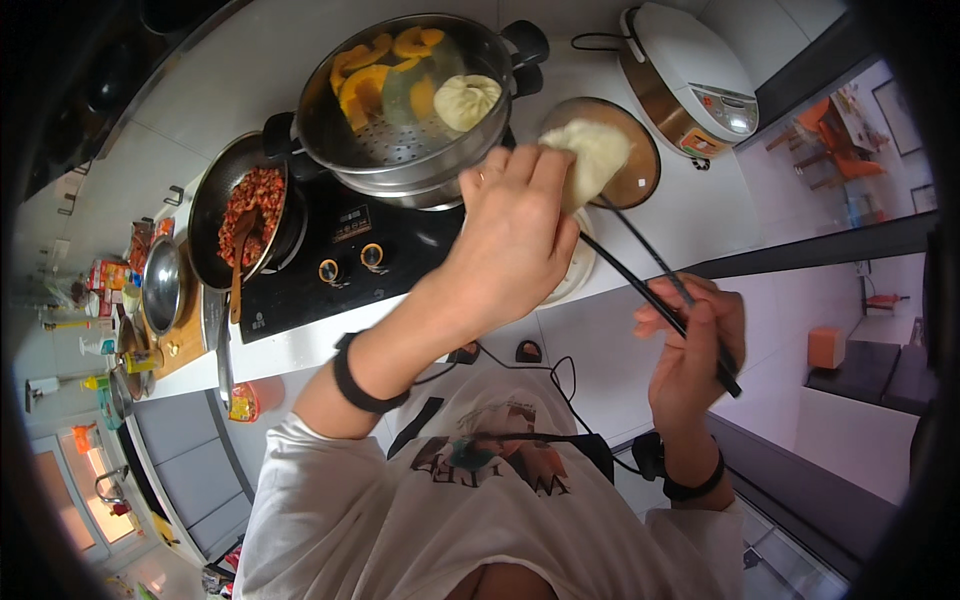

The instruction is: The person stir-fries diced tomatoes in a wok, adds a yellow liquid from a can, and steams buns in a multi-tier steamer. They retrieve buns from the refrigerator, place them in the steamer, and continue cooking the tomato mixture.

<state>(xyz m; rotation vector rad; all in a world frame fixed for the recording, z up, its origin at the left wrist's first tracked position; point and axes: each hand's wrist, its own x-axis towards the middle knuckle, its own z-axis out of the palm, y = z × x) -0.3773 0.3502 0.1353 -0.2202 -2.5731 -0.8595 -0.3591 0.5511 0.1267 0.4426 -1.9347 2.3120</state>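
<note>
My left hand (517, 217) grips a pale dough bun (598, 154) by its near side, above the counter right of the steamer. In my right hand (697, 345) is a pair of black chopsticks (645, 285), slanting up towards the bun; whether their tips touch it I cannot tell. A metal steamer pot (405, 171) stands just beyond my left hand. On its perforated tray lie a pleated bun (467, 103) and several pumpkin pieces (367, 90). Under my left hand, a pale round dish (581, 262) is mostly hidden.
A round glass lid (637, 180) lies beside a rice cooker (694, 82). Left, a frying pan (206, 225) holds chopped red filling (255, 199) and a wooden spatula (238, 262), by the black cooktop (352, 277). Further left are a metal bowl (163, 285) and a cutting board (191, 337).
</note>
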